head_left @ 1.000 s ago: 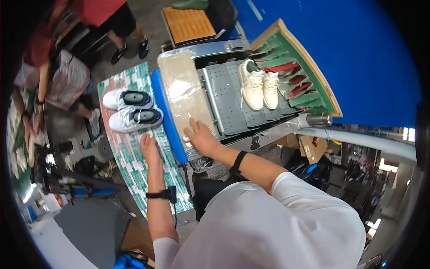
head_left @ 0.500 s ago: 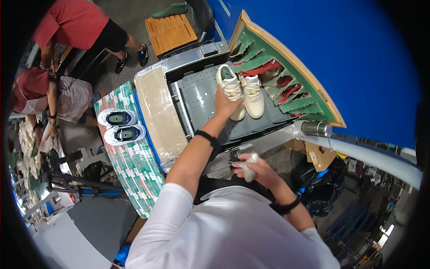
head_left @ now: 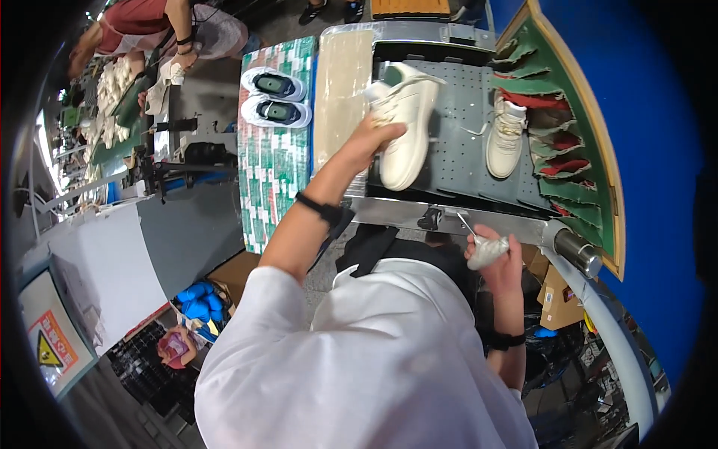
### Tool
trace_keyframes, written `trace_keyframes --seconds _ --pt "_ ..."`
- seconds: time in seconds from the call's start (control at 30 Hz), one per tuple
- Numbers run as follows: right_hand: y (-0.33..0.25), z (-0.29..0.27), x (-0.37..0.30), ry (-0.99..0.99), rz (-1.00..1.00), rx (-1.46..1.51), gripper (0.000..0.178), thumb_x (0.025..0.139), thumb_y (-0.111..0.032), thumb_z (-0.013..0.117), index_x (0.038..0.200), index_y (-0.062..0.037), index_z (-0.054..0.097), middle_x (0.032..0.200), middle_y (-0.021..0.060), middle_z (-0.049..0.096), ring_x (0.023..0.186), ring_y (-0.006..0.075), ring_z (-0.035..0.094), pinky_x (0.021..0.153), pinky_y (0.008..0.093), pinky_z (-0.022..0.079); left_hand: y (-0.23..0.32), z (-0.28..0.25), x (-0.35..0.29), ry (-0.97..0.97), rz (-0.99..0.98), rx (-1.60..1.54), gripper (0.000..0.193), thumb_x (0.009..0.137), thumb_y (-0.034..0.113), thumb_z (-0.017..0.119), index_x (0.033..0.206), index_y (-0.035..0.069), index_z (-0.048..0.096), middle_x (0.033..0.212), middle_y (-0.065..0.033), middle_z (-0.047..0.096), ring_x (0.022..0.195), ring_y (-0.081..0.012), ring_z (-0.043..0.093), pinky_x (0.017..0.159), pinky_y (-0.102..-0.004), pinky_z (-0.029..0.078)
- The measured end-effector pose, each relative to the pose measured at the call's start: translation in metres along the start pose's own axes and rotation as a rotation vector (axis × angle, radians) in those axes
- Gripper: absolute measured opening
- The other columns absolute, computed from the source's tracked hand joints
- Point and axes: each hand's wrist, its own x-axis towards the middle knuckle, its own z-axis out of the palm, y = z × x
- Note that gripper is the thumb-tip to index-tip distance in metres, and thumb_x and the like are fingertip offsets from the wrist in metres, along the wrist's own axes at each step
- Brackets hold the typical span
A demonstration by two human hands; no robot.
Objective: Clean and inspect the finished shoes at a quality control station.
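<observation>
My left hand [head_left: 372, 142] is closed around the side of a cream lace-up sneaker [head_left: 410, 133], raised over the conveyor and tilted, its toe toward me. Its mate, another cream sneaker [head_left: 506, 146], rests on the grey perforated conveyor plate [head_left: 465, 112] near the strip curtain. Beyond the conveyor's near metal edge, my right hand [head_left: 502, 271] grips a thin pointed metal tool [head_left: 486, 253] with a whitish wrapped handle. The tool's tip points up and to the left, apart from both shoes.
White sneakers with dark insoles [head_left: 275, 112] stand on a green-and-white taped board [head_left: 271, 165] at left. Torn green and red curtain strips [head_left: 550, 123] hang at the conveyor's right end, beside a metal roller [head_left: 577, 251]. Co-workers in red [head_left: 138, 26] work at far left.
My left hand has lifted one sneaker off the conveyor and carried it left, away from its mate. My right hand still grips the tool. The whole view has turned.
</observation>
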Motion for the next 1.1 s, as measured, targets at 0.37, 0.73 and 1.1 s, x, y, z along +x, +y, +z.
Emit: trace_keyframes --seconds 0.37,0.73,1.1 --pt "0.11 0.137 0.105 -0.029 0.03 -0.687 0.066 0.104 -0.031 0.064 0.157 0.0043 0.05 0.134 0.0124 0.068 0.116 0.0179 0.066 0.106 0.0318 0.049 -0.073 -0.112 -0.116 0.433 0.243 0.841 0.09 0.085 0.03 0.087 0.157 0.002 0.04 0.139 -0.0249 0.064 0.132 -0.0358 0.063 0.113 -0.0416 0.048" --pt "0.156 0.231 0.165 -0.023 -0.465 -1.737 0.084 0.083 -0.035 0.082 0.15 0.0073 0.054 0.126 0.0242 0.065 0.119 0.0393 0.065 0.104 0.0434 0.052 -0.023 -0.22 -0.086 0.488 0.122 0.685 0.031 0.093 0.014 0.074 0.121 0.001 0.073 0.11 -0.0129 0.076 0.102 -0.0271 0.073 0.093 -0.0393 0.057" --pt "0.148 0.207 0.148 0.021 0.075 -0.012 0.069 0.108 -0.053 0.034 0.136 0.0026 0.064 0.116 0.0239 0.071 0.096 0.0312 0.071 0.091 0.0451 0.057 0.03 -0.139 -0.149 -0.138 0.315 0.531 0.032 0.106 0.026 0.066 0.128 0.004 0.073 0.112 -0.0154 0.078 0.104 -0.0254 0.074 0.095 -0.036 0.055"
